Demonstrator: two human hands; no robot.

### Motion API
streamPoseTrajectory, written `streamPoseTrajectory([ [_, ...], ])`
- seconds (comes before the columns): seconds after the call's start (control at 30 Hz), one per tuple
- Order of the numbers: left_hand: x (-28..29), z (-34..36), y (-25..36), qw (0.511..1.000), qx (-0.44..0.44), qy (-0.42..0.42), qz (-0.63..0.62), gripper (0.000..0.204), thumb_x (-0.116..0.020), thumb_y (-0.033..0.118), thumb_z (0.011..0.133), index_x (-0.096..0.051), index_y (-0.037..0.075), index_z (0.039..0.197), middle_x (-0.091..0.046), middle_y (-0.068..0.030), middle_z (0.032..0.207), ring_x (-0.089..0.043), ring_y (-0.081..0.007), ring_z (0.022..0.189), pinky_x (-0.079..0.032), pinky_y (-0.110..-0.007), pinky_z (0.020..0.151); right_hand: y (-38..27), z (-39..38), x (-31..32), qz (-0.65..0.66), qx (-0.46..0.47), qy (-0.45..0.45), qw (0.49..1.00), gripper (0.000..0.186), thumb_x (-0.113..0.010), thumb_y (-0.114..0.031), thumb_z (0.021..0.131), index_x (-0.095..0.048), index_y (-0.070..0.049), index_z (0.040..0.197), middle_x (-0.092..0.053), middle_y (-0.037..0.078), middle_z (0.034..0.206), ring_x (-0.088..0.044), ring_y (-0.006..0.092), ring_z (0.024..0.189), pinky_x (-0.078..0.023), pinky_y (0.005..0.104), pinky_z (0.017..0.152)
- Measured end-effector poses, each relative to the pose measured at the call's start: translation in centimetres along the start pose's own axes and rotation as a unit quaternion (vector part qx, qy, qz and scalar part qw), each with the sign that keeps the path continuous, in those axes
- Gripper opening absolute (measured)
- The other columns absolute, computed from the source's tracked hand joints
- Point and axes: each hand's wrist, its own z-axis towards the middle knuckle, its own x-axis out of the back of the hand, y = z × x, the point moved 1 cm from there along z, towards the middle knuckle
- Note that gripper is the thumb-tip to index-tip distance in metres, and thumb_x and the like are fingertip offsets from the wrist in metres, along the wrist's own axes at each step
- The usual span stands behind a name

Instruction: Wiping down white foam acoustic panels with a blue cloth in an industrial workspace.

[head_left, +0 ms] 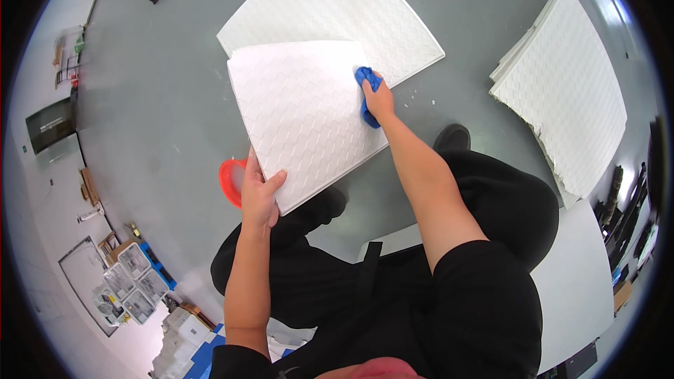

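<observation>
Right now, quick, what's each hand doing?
Left hand: holding the white panel by its lower corner.
Right hand: closed on a blue cloth, at the panel's right edge.

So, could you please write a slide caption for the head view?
Left hand grips a white textured panel; right hand holds a blue cloth against its surface.

A head-worn fisheye looks down from near above and behind the left grip (pixel 261 193) and right grip (pixel 378 97), floor (pixel 165 91) spreading around.
</observation>
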Motion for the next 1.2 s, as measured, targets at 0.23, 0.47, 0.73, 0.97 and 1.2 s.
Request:
streamPoseTrajectory([
  [0.23,-0.7,0.1,0.0,0.999,-0.007,0.013,-0.033,0.06,-0.05,0.002,0.088,-0.025,-0.002,0.142,-0.04,-0.0151,0.139,-0.044,-0.0238,0.124,-0.033,-0.033,0.104,-0.8,-7.6,-0.2,0.049,0.039,0.061,0.996,0.047,-0.055,-0.035,0.085,-0.053,-0.011,0.125,-0.06,0.018,0.115,-0.056,0.0354,0.107,-0.043,0.0395,0.092],
  [0.47,0.3,0.8,-1.7,0.998,-0.025,0.043,-0.045,0.06,-0.035,0.043,0.099,-0.031,-0.003,0.138,-0.036,-0.0133,0.142,-0.036,-0.0206,0.13,-0.027,-0.034,0.107,-16.2,-17.9,-2.0,0.182,0.334,-0.052,0.923,0.039,-0.064,-0.016,0.079,-0.057,-0.004,0.115,-0.057,0.016,0.122,-0.054,0.0304,0.114,-0.041,0.0355,0.098],
  [0.73,-2.5,-0.3,0.0,0.996,-0.019,0.048,-0.074,0.053,-0.036,0.038,0.1,-0.04,-0.003,0.133,-0.047,-0.0123,0.134,-0.046,-0.0211,0.122,-0.034,-0.032,0.103,-9.8,-14.1,-0.5,0.154,0.329,0.007,0.932,0.038,-0.064,-0.013,0.077,-0.057,-0.002,0.112,-0.059,0.018,0.117,-0.056,0.0328,0.11,-0.042,0.0378,0.096],
  [0.97,-1.1,-0.2,-1.1,0.996,-0.002,0.087,-0.016,0.054,-0.045,0.027,0.098,-0.031,-0.005,0.138,-0.039,-0.0131,0.141,-0.039,-0.022,0.128,-0.029,-0.032,0.106,5.3,-10.0,2.3,0.016,-0.096,0.063,0.993,0.048,-0.054,-0.034,0.084,-0.053,-0.007,0.124,-0.059,0.021,0.116,-0.056,0.035,0.108,-0.043,0.0406,0.092],
  [1.2,-0.7,0.9,-1.1,0.995,-0.012,0.101,0.021,0.05,-0.045,0.025,0.098,-0.034,-0.003,0.138,-0.042,-0.0122,0.138,-0.039,-0.0195,0.126,-0.029,-0.031,0.105,-3.9,-16.2,-0.2,0.105,0.181,0.059,0.976,0.038,-0.058,-0.017,0.083,-0.055,-0.003,0.118,-0.056,0.017,0.123,-0.053,0.0321,0.114,-0.04,0.0364,0.098],
])
